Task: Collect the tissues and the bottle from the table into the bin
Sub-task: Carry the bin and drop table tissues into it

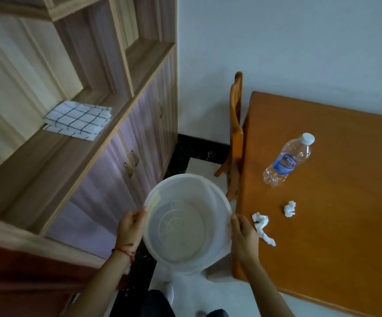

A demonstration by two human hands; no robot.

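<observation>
I hold a round white bin (186, 184) lined with a thin plastic bag, just left of the orange wooden table (336, 202). My left hand (130, 227) grips its left rim and my right hand (242, 236) grips its right rim. The bin looks empty inside. On the table a clear plastic bottle (288, 160) with a blue label and white cap lies on its side. A small crumpled tissue (289, 208) sits near the table's middle. A longer twisted tissue (263, 227) lies by the table's left edge, close to my right hand.
An orange wooden chair (234, 133) is pushed against the table's far left side. A wooden shelf unit with purple cabinet doors (121, 156) fills the left, with a folded checked cloth (78, 120) on its ledge. Pale floor tiles lie below the bin.
</observation>
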